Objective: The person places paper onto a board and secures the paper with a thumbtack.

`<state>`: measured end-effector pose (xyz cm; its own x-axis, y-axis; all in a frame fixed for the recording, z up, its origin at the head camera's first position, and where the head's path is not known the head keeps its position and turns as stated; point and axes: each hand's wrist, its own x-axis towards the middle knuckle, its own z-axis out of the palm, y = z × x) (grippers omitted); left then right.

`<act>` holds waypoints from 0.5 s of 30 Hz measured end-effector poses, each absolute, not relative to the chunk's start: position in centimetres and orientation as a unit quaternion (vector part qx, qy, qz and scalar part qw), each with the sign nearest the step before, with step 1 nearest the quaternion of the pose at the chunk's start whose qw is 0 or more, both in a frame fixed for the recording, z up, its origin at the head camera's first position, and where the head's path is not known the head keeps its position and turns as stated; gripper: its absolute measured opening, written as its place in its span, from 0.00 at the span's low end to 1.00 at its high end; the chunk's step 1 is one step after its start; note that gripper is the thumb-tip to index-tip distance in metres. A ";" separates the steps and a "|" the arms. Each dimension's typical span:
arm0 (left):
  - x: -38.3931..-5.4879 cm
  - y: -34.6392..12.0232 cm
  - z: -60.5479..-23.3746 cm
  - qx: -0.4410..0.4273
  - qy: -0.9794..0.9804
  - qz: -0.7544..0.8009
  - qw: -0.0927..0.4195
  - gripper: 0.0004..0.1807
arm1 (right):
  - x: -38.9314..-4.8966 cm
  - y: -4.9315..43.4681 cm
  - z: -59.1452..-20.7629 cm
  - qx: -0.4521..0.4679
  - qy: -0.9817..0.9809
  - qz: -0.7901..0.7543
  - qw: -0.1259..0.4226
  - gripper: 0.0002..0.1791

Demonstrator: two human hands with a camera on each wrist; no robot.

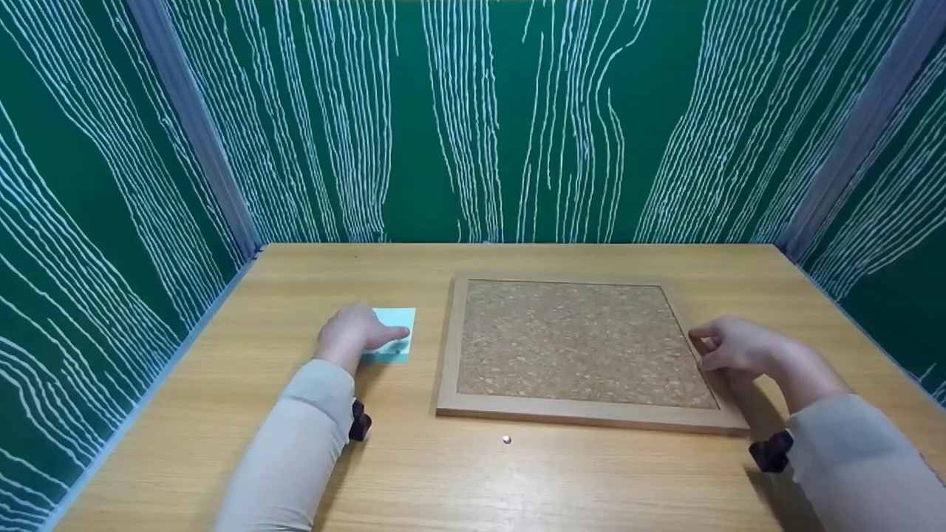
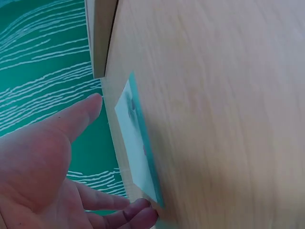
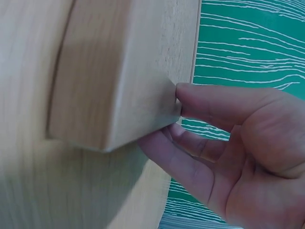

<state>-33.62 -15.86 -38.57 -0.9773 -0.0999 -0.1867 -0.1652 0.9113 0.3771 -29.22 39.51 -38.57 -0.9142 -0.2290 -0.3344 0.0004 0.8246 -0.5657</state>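
A framed cork board [image 1: 576, 347] lies flat at the middle right, its wooden frame [image 3: 90, 86] seen from the corner in the right wrist view. My right hand [image 1: 743, 351] holds the board's right edge, thumb on top and fingers against the outer side. Left of the board lies a pale blue-green paper note [image 1: 395, 321] with a darker strip along its near edge. Over the note's left part is my left hand [image 1: 358, 330], thumb stretched across it. In the left wrist view the fingertips [image 2: 145, 214] are at one end of the note [image 2: 136, 143]; no pinch shows.
A tiny shiny piece [image 1: 506, 440], too small to identify, lies on the wooden table [image 1: 414, 473] in front of the board. Green panels [image 1: 410, 125] with white wavy lines rise behind the table and along both sides.
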 end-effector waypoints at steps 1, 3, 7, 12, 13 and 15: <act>-33.6 -15.8 -38.6 -0.071 0.975 0.194 0.082 0.44 | -29.2 39.5 -38.6 -0.062 0.934 -0.289 0.199 0.40; -33.5 -15.9 -38.7 -0.074 0.977 0.182 0.082 0.43 | -29.3 39.5 -38.6 -0.063 0.934 -0.287 0.202 0.40; -33.5 -15.9 -38.8 -0.083 0.979 0.168 0.081 0.43 | -29.4 39.3 -38.5 -0.056 0.934 -0.284 0.208 0.39; -33.6 -16.0 -38.8 -0.087 0.978 0.171 0.087 0.41 | -29.4 39.3 -38.4 -0.052 0.936 -0.277 0.209 0.39; -33.6 -16.0 -38.8 -0.086 0.977 0.173 0.088 0.41 | -29.4 39.3 -38.4 -0.051 0.937 -0.277 0.209 0.39; -33.7 -16.0 -38.7 -0.084 0.977 0.171 0.094 0.40 | -29.3 39.3 -38.4 -0.054 0.938 -0.273 0.206 0.39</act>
